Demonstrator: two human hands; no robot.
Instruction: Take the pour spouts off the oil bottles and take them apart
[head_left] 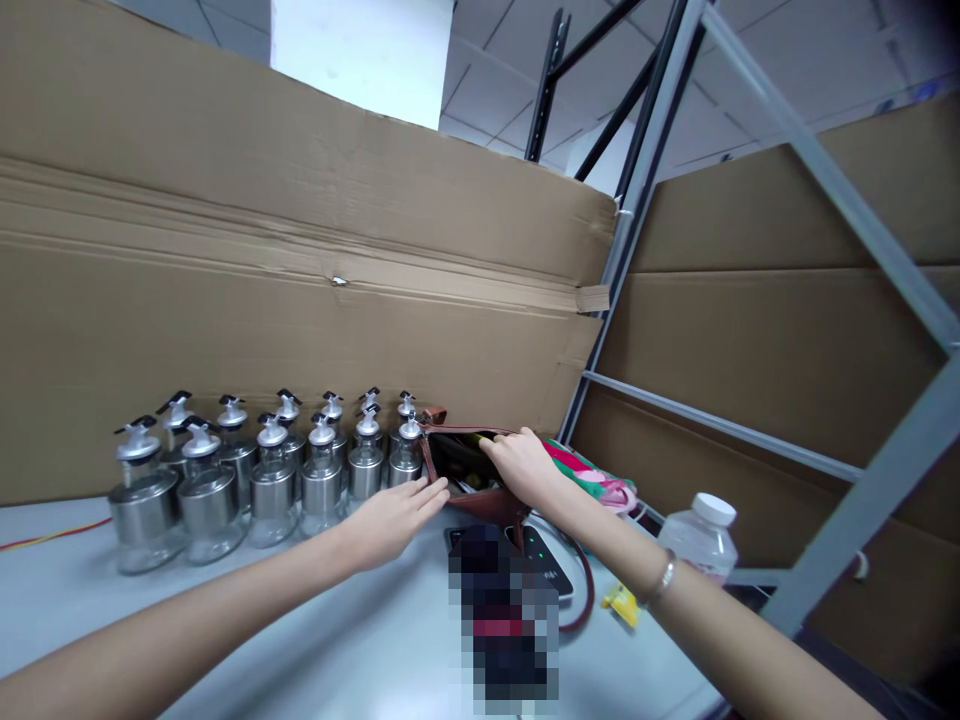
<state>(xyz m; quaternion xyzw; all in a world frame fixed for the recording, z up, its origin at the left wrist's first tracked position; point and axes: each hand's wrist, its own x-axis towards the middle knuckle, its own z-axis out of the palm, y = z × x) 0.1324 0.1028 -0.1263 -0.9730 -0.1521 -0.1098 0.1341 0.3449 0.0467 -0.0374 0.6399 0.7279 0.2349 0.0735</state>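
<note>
A brown handbag (480,505) lies on the table with its zipped top spread apart, showing a dark inside whose contents I cannot make out. My left hand (397,515) reaches the bag's left front edge, its fingers stretched out and touching the rim. At the right end of the opening, my right hand (521,465) grips the bag, fingers bent over the rim and partly hidden. Left of the bag stand several glass pump bottles (274,490) with steel sleeves and silver pump heads. The bag's strap (583,600) loops down on its right.
A dark device (544,562) with a green light lies before the bag, beside a blurred-out dark object (495,620). Rightward are a yellow wrapper (621,606), a clear white-capped bottle (701,540) and colourful cloth (600,485). Cardboard (300,330) and a metal frame (832,500) border the table.
</note>
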